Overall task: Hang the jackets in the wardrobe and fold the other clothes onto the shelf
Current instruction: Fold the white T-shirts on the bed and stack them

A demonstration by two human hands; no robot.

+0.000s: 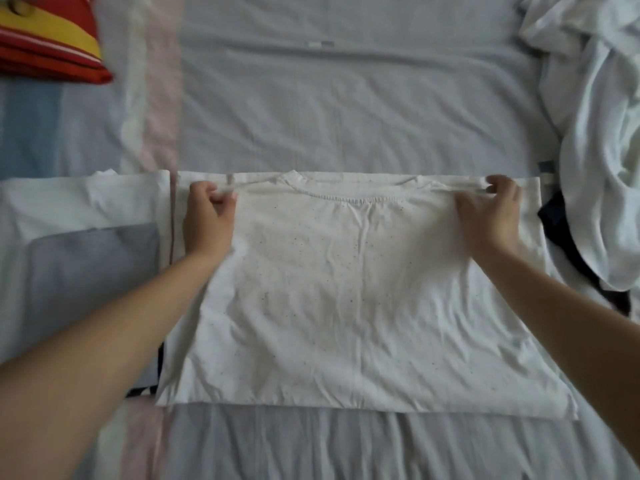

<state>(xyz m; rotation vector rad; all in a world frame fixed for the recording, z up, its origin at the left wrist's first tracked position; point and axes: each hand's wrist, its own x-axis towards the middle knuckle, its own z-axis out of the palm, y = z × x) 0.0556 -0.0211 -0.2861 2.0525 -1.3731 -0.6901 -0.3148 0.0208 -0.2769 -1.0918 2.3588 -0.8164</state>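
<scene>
Left hand (pixel 207 216) and right hand (pixel 491 216) each hold a pinching grip on one shoulder of a white T-shirt (pixel 346 306) spread flat on the bed (pixel 346 116), collar away from the person. A flat white garment (pixel 69 202) lies just beside the left hand, a dark garment (pixel 554 216) shows near the right hand from under a crumpled heap of white clothes (pixel 595 133), and a red and yellow striped cloth (pixel 48 39) sits well apart at the far left. The shirt is lightly creased, with faint specks across its chest.
</scene>
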